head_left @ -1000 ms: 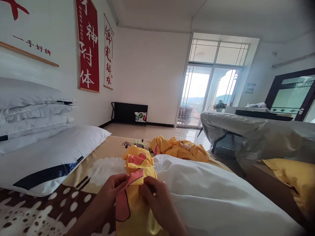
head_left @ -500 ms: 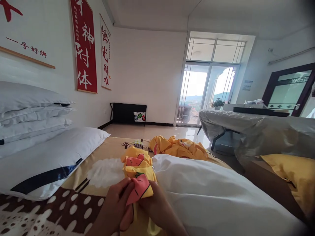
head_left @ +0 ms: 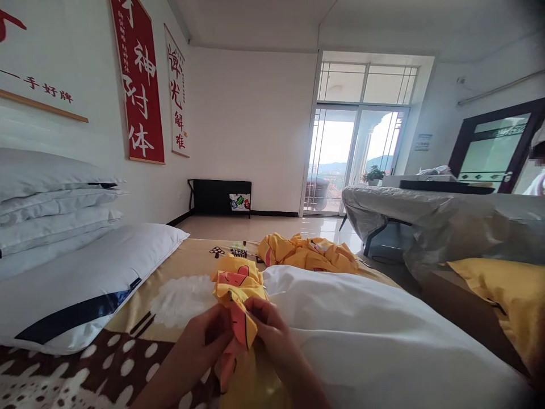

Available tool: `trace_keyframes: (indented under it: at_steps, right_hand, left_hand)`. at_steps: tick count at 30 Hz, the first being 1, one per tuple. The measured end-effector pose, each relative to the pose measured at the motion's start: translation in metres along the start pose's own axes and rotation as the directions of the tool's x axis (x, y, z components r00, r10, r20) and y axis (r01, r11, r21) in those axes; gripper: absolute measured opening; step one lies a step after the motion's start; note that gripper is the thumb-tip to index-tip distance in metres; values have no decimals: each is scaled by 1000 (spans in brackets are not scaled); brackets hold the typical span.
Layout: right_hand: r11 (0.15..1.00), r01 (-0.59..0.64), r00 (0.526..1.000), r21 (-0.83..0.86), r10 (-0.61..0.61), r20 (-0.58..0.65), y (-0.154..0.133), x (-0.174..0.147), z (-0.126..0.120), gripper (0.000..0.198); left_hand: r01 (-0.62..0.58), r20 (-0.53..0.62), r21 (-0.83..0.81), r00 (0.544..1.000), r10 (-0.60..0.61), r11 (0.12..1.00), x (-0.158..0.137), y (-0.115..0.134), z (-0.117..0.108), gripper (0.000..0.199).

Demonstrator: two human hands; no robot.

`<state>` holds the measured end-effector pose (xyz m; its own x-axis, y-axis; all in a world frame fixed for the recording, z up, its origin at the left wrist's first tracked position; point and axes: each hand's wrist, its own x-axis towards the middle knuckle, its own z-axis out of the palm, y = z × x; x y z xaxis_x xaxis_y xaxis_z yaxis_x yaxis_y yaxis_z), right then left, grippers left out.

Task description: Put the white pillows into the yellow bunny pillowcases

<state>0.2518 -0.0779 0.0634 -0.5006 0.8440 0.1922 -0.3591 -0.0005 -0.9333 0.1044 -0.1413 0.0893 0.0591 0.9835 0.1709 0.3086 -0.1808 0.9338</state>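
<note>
A yellow pillowcase (head_left: 244, 291) with pink printed shapes lies bunched in front of me. My left hand (head_left: 209, 335) pinches its folded edge from the left, thumb against the fingers. On the other side, my right hand (head_left: 269, 325) grips the same bunched cloth between thumb and fingers. A pink flap of the fabric stands between the two hands, and some cloth hangs below them. Right beside the pillowcase, a plump white pillow (head_left: 353, 324) lies on the patterned bedding (head_left: 198, 255). Whether the pillow's end is inside the pillowcase is hidden by the folds.
Stacked white pillows (head_left: 55, 196) and a white pillow with a dark stripe (head_left: 114, 272) lie left. More crumpled yellow fabric (head_left: 310, 253) is at the far edge. A yellow pillow (head_left: 502, 289) sits right, near a plastic-covered table (head_left: 383, 201). A person (head_left: 537, 153) is partly visible far right.
My right hand has come up from beneath the cloth and now pinches its right side. The pink flap has turned more upright. The view has shifted slightly.
</note>
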Motion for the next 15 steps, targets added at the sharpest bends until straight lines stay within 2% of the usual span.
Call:
trace_keyframes:
  at_steps: [2,5,9,11,13,15]
  right_hand:
    - [999,9,999,-32,-8,43,-3,-2,2,25]
    - [985,81,994,-150,-69,83,-9,-4,7,21]
    - [914,147,988,-379,-121,92,-14,-6,12,12]
    - [850,210,978,-483,-184,101,-15,-9,13,8]
    - [757,315,948,-573,-277,155,-17,-13,14,9]
    - [669,381,924,-639,-307,230,-21,-17,17,12]
  left_hand:
    - [-37,-48,-92,998,33,995,0,4,-2,29]
    - [-7,-23,-220,1000,3,975,0,8,-1,27]
    - [114,9,-230,993,-115,967,2,8,5,38]
    - [158,33,-215,988,-154,964,2,6,5,40]
    - [177,-50,-232,980,-193,956,1,3,1,40]
    - [161,-271,-273,933,-236,948,1,-1,-5,39]
